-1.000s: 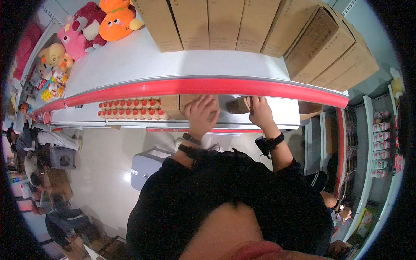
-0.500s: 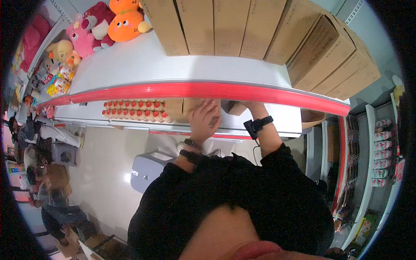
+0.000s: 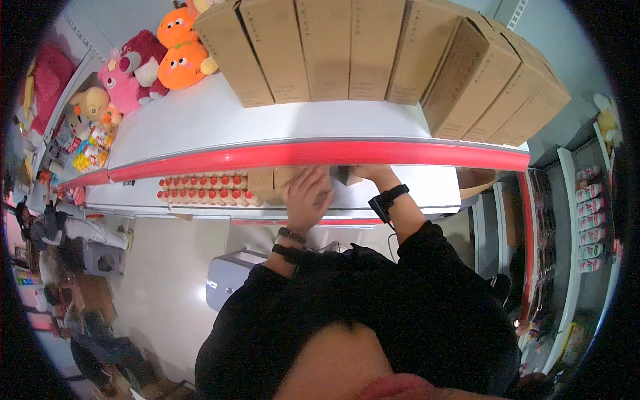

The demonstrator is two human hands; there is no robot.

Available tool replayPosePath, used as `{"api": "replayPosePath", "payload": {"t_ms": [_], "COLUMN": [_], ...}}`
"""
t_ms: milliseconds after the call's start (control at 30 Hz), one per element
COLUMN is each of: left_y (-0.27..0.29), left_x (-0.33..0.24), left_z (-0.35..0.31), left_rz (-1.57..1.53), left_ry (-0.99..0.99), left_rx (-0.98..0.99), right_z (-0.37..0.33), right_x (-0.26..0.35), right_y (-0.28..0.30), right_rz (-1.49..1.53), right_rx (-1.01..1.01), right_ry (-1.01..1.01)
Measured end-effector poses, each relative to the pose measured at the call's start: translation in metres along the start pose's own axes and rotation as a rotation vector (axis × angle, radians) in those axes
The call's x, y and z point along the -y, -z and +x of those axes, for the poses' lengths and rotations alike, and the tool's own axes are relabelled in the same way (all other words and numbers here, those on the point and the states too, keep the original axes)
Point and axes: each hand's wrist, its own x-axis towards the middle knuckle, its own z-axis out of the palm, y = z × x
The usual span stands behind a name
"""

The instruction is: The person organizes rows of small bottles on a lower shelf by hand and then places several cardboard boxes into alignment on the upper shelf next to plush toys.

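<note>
Noted red shelf edge (image 3: 320,156) running just above both hands, confining upward room. Found white lower shelf (image 3: 420,190) bare to the right, open as far as its end; to the left, found red-capped bottles (image 3: 203,191) and an adjoining carton (image 3: 261,185) closing off space. Found left hand (image 3: 309,195) laid over a brown carton (image 3: 285,176), fingers lightly bent; cannot confirm a grip. Found right hand (image 3: 375,175) reaching beneath the red edge at a small box (image 3: 352,179), fingertips hidden; cannot tell whether closed. Against one second ago, recorded right hand and small box farther left, nearer left hand; recorded left hand unchanged over brown carton.
</note>
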Motion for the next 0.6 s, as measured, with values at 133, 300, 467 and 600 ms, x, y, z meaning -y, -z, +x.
{"api": "replayPosePath", "payload": {"t_ms": [133, 300, 467, 600], "left_y": [-0.003, -0.004, -0.005, -0.001], "left_x": [0.004, 0.004, 0.005, 0.003], "left_z": [-0.004, -0.006, -0.005, -0.006], "left_rz": [0.016, 0.045, 0.038, 0.031], "left_ry": [0.006, -0.007, -0.003, 0.021], "left_rx": [-0.009, -0.014, 0.006, 0.017], "right_z": [0.000, 0.007, 0.014, 0.017], "right_x": [0.003, -0.023, -0.002, 0.028], "right_y": [-0.002, -0.027, -0.041, -0.034], "right_rz": [0.025, 0.080, 0.071, -0.135], "right_rx": [0.012, 0.040, -0.128, -0.058], "right_ry": [0.050, 0.013, -0.068, -0.238]}}
